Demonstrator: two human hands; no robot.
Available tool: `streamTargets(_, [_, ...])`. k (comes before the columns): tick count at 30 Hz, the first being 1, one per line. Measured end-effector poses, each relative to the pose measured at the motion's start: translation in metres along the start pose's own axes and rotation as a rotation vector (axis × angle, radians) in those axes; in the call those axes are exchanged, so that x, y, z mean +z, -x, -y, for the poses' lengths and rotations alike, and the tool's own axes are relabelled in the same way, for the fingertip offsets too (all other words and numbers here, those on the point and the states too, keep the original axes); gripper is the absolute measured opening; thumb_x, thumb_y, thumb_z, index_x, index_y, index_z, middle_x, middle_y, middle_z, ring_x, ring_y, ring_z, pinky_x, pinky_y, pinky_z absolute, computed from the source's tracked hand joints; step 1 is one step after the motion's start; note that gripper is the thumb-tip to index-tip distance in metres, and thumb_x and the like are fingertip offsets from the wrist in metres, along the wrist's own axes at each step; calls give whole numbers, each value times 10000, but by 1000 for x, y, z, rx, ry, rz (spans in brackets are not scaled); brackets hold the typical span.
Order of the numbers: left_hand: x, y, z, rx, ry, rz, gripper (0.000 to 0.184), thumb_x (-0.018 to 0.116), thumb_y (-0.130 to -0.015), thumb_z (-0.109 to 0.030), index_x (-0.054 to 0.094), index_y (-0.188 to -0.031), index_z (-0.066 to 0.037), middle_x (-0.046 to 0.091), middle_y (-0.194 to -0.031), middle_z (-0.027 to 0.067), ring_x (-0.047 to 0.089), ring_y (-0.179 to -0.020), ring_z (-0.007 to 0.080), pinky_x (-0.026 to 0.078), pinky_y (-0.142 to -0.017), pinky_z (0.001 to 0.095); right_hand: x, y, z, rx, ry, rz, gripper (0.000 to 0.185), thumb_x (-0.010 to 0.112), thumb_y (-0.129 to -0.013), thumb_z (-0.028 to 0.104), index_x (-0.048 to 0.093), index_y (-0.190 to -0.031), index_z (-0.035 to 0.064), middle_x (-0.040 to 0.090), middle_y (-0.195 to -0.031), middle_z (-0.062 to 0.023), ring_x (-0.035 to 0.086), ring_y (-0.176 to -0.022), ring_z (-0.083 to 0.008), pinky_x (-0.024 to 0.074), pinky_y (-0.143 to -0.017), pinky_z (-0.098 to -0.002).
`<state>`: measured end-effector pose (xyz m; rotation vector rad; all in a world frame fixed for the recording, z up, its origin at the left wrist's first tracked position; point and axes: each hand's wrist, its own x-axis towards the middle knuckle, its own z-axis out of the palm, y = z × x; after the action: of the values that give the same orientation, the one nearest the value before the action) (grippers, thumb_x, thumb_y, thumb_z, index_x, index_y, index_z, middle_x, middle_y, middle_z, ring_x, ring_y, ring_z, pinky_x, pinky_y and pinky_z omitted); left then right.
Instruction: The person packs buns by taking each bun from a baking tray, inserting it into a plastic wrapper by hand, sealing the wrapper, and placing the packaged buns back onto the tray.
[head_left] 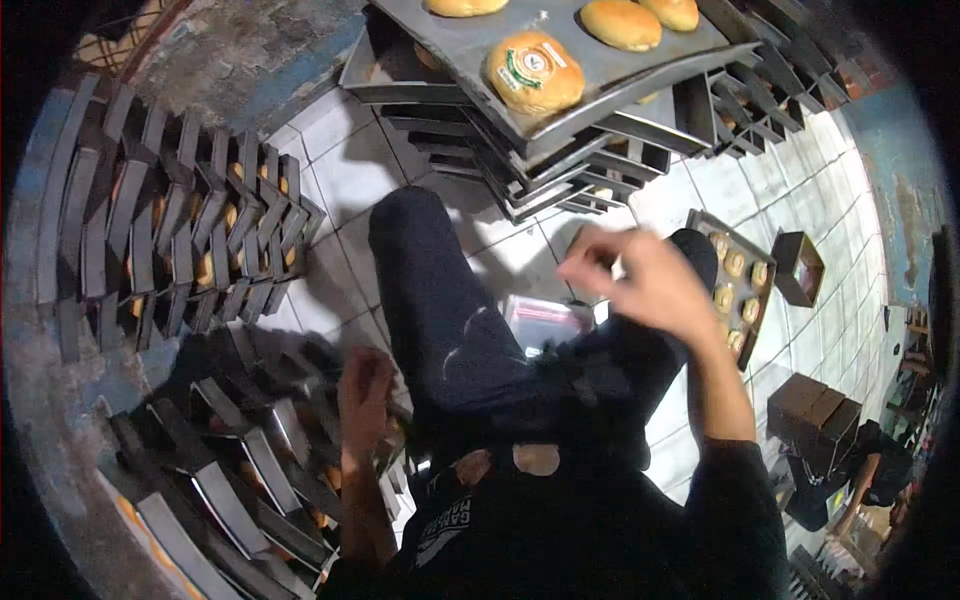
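Note:
My right hand [645, 283] is raised over my right thigh, its fingers curled towards the thumb. It is smeared by motion, and whatever it may pinch cannot be made out. My left hand [366, 388] hangs low beside my left thigh, near a stack of trays; it is dark and blurred, so its fingers are unclear. Between my legs lies a clear plastic pack [548, 322] with a pinkish edge. Ahead, a bun with a printed label [536, 72] sits on the top baking tray [600, 98], near plain buns [620, 24].
Stacked trays of buns [200, 215] stand at left, with more stacked trays [225, 500] close behind my left hand. On the tiled floor at right are a tray of small buns [738, 285], an open tin [798, 268] and dark boxes [815, 420]. Another person [885, 465] is at far right.

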<state>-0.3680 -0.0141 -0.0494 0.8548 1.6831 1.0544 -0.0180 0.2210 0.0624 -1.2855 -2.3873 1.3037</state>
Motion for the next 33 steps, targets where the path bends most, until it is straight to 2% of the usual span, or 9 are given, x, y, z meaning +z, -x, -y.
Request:
streamTargets(4, [32,-36,-52,26,-39,40,102,602,-1091,-124,605,-1178,-71,611,-934,3,542,-798,89,471,-733,267,132,6,-85,123,737,412,613,583,-1006,645,768,-1008,60,756,-879,-123,763,-874,-270,580,-776,-409])
streamTargets(10, [71,-73,-102,288,28,259,122,628,-1082,-128,591,-1174,-58,623,-1004,24,561,-822,78,464,-734,234,207,32,-115,1,860,407,293,552,-1054,336,739,-1094,115,754,-1051,-87,747,-968,-245,546,-764,-403])
streamTargets(14, [100,-79,-80,463,107,336,178,584,-1069,-110,579,-1226,-25,637,-1065,84,613,-859,132,511,-778,276,218,52,-135,-257,876,54,203,568,-978,217,740,-995,112,739,-974,-83,733,-971,-263,548,-784,-438])
streamTargets(18, [114,-72,-58,308,168,410,334,586,-1051,-90,489,-1359,-6,641,-1246,153,643,-1125,212,520,-958,341,194,46,-127,-289,585,46,168,657,-917,217,764,-935,89,702,-1081,-135,682,-1053,-307,540,-913,-452])
streamTargets(22, [123,-65,-38,120,263,368,557,665,-1022,-100,412,-1516,-49,447,-1540,180,443,-1441,310,390,-1196,460,171,43,-98,-236,412,33,156,720,-894,223,798,-959,105,662,-1233,-134,627,-1159,-302,509,-994,-455])
streamTargets(26, [128,-56,-24,60,192,287,778,688,-1027,-254,262,-1660,-100,300,-1687,205,303,-1568,317,261,-1258,510,107,35,-88,-106,-109,-199,151,705,-962,158,773,-974,24,686,-1341,-126,655,-1174,-317,504,-1037,-452])
streamTargets(28, [131,-57,-24,-230,586,382,840,688,-1039,-218,172,-1694,-114,254,-1703,211,253,-1581,360,248,-1274,503,71,37,-65,-59,-416,-200,176,684,-1004,147,760,-985,-11,679,-1412,-151,661,-1228,-303,490,-1065,-429])
streamTargets(30, [133,-64,-25,-217,699,514,682,631,-1083,-222,289,-1645,-44,407,-1625,252,443,-1495,349,404,-1197,500,51,40,-46,-104,-436,-229,207,680,-1025,139,711,-903,-25,693,-1391,-175,653,-1254,-276,484,-1064,-416])
streamTargets(33, [138,-65,-49,-238,658,566,343,579,-1114,-209,648,-1285,81,774,-1122,186,780,-955,255,640,-825,356,35,44,-32,-149,-497,-294,333,755,-978,101,532,-750,6,727,-1300,-206,693,-1157,-249,540,-987,-400])
